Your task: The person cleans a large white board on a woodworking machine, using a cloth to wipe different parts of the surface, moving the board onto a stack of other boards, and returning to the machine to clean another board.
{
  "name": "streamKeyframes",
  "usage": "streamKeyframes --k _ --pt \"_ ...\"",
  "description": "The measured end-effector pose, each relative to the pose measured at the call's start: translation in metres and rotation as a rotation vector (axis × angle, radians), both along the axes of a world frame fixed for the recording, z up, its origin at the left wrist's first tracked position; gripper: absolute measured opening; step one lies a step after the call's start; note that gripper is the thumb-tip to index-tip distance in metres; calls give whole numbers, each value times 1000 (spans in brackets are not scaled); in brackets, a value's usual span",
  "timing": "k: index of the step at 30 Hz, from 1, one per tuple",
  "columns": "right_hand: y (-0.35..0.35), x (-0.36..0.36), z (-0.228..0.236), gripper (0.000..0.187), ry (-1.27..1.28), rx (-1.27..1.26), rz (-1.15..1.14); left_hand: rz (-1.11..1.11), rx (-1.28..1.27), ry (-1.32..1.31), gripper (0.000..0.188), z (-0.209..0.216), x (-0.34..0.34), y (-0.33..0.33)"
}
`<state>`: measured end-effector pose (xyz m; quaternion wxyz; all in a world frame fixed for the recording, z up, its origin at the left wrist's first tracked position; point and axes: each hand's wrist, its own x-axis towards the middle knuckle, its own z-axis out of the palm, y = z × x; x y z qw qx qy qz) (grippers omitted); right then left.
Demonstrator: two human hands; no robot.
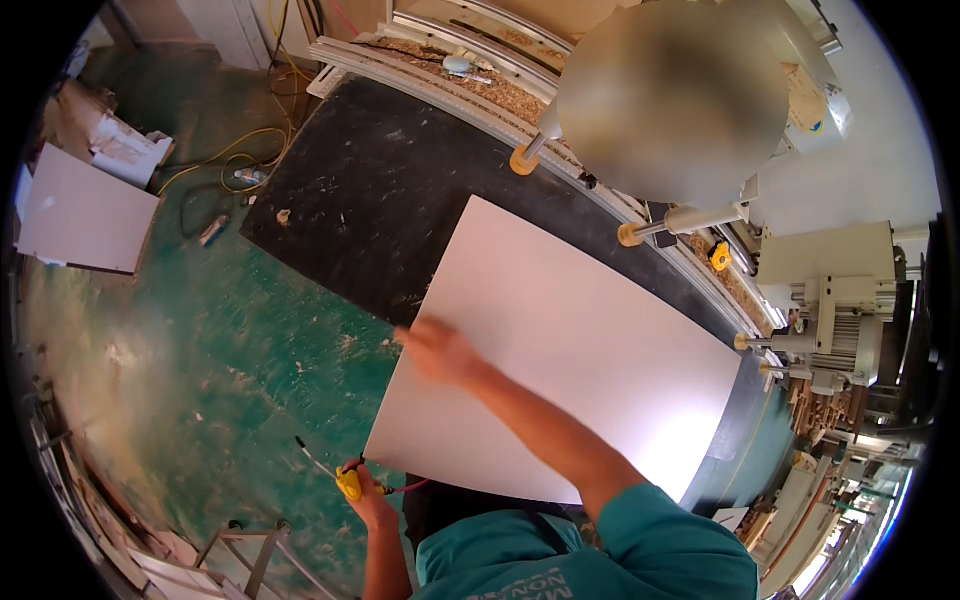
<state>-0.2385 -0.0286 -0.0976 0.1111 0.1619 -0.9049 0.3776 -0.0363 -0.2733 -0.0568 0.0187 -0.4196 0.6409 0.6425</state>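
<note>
A large white rectangular panel (560, 340) lies flat on the black worktable (370, 190), its near corner beside my body. My left hand (370, 500) is closed around a yellow air blow gun (348, 483) just off the panel's near left corner. The gun's thin nozzle points up and left over the floor, and a red hose trails from its back end. Across the panel reaches my right arm, with my right hand (437, 349) at the panel's left edge. Motion smears that hand, so its fingers cannot be made out well.
Behind the table run metal rails (440, 90) with wood chips between them. A large round blurred machine part (670, 100) hangs at the upper right. Yellow hose (225, 155) and scraps lie on the dusty green floor (270, 370). A metal-framed cart (255, 560) stands lower left.
</note>
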Motion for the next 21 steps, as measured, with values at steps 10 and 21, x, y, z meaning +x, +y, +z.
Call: streamKeyframes --k 10,21 --pt "-11 20 -37 23 -287 251 -107 -282 -37 -15 20 53 65 -87" --pt "175 204 101 12 -47 -127 -666 -1490 -327 -125 25 34 41 -129"
